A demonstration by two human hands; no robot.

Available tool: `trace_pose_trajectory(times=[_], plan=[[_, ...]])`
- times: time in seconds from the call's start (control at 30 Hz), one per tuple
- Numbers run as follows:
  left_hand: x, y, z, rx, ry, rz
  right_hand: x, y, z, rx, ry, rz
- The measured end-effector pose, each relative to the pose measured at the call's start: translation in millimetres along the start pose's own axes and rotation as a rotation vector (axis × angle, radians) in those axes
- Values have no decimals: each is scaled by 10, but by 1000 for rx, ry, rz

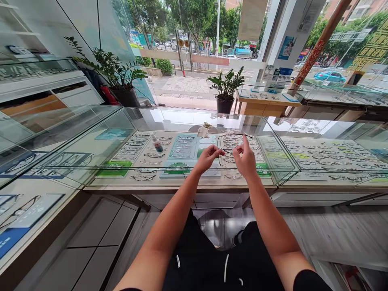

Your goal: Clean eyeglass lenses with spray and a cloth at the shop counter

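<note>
Obs: left hand [208,157] and right hand [245,159] each pinch thin-framed glasses [226,151], fingertips closed on frame, held just above glass counter [121,121]. Risk: light grip slips, frame drops onto glass; uneven pull may bend a temple

Viewpoint: worn on my head, looking forward and down.
Facing: the glass surface [169,117] at frame centre, street windows [194,40] across the top.
Nearness: close; my left hand [207,158] and right hand [245,162] sit mid-frame.
</note>
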State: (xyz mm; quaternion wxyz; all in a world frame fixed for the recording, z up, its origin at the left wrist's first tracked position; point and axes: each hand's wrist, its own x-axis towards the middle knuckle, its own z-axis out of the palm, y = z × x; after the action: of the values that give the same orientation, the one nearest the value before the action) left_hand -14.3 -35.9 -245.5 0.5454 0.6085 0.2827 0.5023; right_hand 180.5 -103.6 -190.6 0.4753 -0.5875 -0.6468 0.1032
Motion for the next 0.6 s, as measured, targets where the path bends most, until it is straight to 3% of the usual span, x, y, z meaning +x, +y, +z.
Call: trace_pose_trajectory(times=[0.1, 0.27, 0.37, 0.5, 0.6], plan=[[17, -18, -34, -100, 102, -11, -94, -7, 54, -236, -58, -93], [32, -60, -67, -192, 207, -38, -229, -76, -2, -420, -273, 79], [27, -59, -70, -185, 160, -53, -260, -140, -6, -348, -329, 121], [22, -20, -85, -134, 0, -37, -268, -160, 160, -73, -366, -6], [20, 5, -101, -84, -42, 1, -269, -98, 332, 19, -355, -48]])
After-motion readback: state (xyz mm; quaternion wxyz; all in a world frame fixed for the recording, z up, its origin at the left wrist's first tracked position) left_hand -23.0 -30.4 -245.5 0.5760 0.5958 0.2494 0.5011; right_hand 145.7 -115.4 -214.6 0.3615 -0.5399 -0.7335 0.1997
